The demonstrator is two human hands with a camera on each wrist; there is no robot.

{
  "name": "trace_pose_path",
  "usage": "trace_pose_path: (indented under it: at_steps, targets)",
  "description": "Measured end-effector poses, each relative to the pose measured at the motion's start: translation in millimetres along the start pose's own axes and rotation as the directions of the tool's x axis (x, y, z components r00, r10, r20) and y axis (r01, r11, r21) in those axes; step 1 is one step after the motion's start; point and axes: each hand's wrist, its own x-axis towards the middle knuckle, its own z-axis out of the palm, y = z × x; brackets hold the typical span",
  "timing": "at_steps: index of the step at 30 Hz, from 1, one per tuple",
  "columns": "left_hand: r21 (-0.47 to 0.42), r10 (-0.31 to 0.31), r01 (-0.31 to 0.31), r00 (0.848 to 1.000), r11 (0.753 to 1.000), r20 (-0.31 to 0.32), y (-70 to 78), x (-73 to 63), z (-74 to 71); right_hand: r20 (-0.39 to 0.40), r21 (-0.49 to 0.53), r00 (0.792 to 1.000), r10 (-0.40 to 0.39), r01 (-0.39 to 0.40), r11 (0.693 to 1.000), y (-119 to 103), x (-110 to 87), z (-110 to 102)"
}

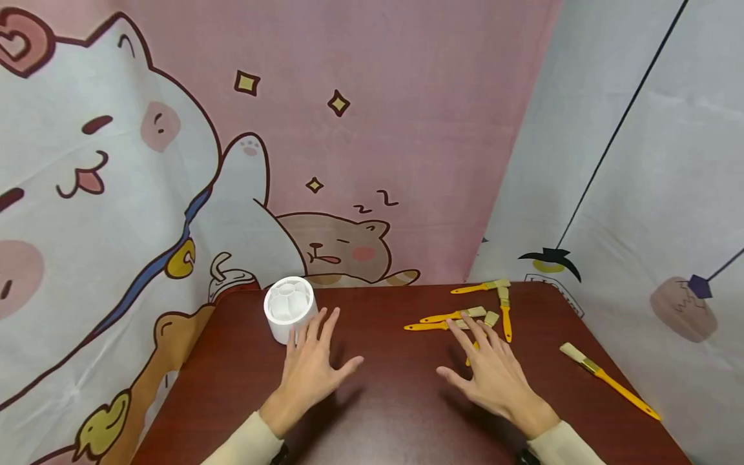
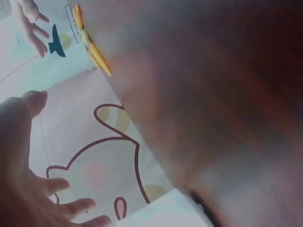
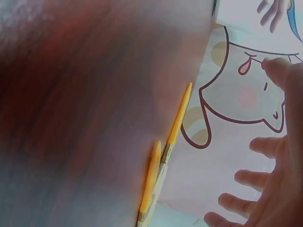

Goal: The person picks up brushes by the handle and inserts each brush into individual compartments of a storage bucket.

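Observation:
Both hands hover above a dark red-brown table, fingers spread and holding nothing. My left hand [image 1: 312,371] is just in front of a white round holder [image 1: 290,309] with several compartments inside; its fingertips overlap the holder's lower edge in the head view. Beneath and beyond my right hand [image 1: 497,374] lies a loose group of paintbrushes with yellow handles and pale bristles. Among them are a brush [image 1: 480,287] at the back, an upright-lying brush [image 1: 505,316] and a brush [image 1: 452,315] pointing left. The right hand partly hides one brush [image 1: 491,319].
Another yellow-handled paintbrush [image 1: 610,381] lies apart near the right edge of the table [image 1: 395,413]. A pink and white cartoon-printed cloth [image 1: 418,142] hangs behind the table and along its sides.

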Motion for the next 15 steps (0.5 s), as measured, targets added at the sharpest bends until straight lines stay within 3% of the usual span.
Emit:
trace_pose_path:
  at_steps: [5,15]
  targets:
    - [-0.046,0.014,-0.018,0.996,0.999,-0.083,-5.7,5.6,-5.5,0.009,-0.001,1.000,0.014,-0.014,1.000,4.2,1.9,-2.7]
    - [-0.100,-0.033,0.014,0.980,0.995,-0.194,-21.8,17.1,-19.1,0.026,0.006,0.999,0.034,-0.034,0.999,12.1,5.6,-8.3]
